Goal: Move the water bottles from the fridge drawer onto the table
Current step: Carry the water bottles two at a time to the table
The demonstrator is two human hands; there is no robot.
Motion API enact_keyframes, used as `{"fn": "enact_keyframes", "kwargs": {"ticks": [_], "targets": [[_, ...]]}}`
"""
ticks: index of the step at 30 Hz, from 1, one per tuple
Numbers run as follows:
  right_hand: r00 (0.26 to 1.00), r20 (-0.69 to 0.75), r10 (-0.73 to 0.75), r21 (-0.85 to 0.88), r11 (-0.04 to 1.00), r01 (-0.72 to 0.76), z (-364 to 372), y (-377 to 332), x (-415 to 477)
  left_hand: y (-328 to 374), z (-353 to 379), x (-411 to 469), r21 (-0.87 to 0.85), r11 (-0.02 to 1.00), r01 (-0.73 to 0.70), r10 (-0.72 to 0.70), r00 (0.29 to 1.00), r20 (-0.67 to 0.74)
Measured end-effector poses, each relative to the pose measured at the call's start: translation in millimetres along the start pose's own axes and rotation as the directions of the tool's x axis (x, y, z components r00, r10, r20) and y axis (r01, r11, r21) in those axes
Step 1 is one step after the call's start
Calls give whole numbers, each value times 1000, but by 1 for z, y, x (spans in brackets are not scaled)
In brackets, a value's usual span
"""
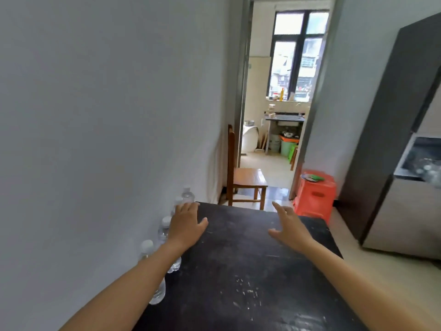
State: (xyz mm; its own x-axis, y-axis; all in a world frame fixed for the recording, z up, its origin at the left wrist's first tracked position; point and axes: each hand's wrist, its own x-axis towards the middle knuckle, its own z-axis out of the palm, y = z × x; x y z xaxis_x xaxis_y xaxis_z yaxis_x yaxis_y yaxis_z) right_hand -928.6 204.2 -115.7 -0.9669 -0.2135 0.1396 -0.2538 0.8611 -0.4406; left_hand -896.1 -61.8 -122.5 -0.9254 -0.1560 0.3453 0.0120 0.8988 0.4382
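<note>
Fingers [188,207] spread, empty; bottles [164,229] line table [250,271].

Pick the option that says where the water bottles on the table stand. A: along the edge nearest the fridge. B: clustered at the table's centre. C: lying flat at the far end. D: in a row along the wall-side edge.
D: the water bottles stand upright in a line on the table, along its edge against the wall.
</note>
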Motion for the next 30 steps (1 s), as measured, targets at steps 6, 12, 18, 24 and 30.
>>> {"fn": "enact_keyframes", "kwargs": {"ticks": [6, 12, 18, 24, 30], "targets": [[990, -23, 140, -144, 979, -142, -6, -6, -109, 7, 4, -44, -157, 976, -152, 162, 986, 49], [938, -120, 326, -169, 924, -343, -24, 2, -236, 42, 31, -105, -317, 924, -212, 282, 940, 193], [792, -231, 565, -228, 760, -608, -56, 24, -366, 126, 46, -165, -500, 802, -329, 495, 833, 246], [596, -277, 754, -218, 555, -803, -75, 44, -490, 194, 49, -229, -581, 681, -446, 670, 701, 246], [528, -307, 792, -179, 497, -849, -87, 47, -602, 246, 43, -312, -628, 630, -457, 728, 630, 271]]}}
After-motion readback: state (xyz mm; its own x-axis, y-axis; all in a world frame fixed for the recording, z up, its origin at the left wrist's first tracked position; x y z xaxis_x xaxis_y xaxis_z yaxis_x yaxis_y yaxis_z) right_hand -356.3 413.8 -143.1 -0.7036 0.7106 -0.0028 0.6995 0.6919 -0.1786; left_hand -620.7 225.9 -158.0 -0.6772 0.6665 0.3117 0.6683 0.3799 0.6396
